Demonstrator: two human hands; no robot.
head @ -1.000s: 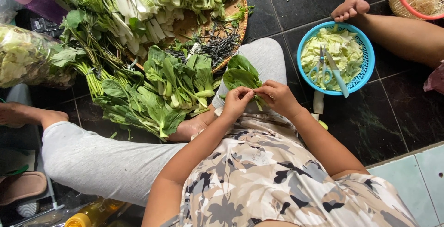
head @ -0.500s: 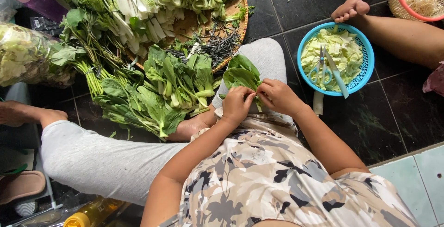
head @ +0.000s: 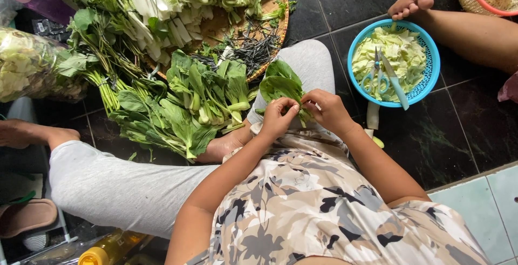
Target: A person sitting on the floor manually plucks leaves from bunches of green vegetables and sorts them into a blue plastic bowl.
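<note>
Green leafy stalk (head: 281,86) lies over the knee, pinched by fingers of left hand (head: 278,117) and right hand (head: 325,109) (close together); better to grip near the stem and tear gently.

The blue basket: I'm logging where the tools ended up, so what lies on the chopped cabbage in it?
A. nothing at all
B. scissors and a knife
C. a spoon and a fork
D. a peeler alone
B: in the blue basket, scissors with light blue handles and a knife lie side by side on the chopped cabbage, away from both hands.
</note>
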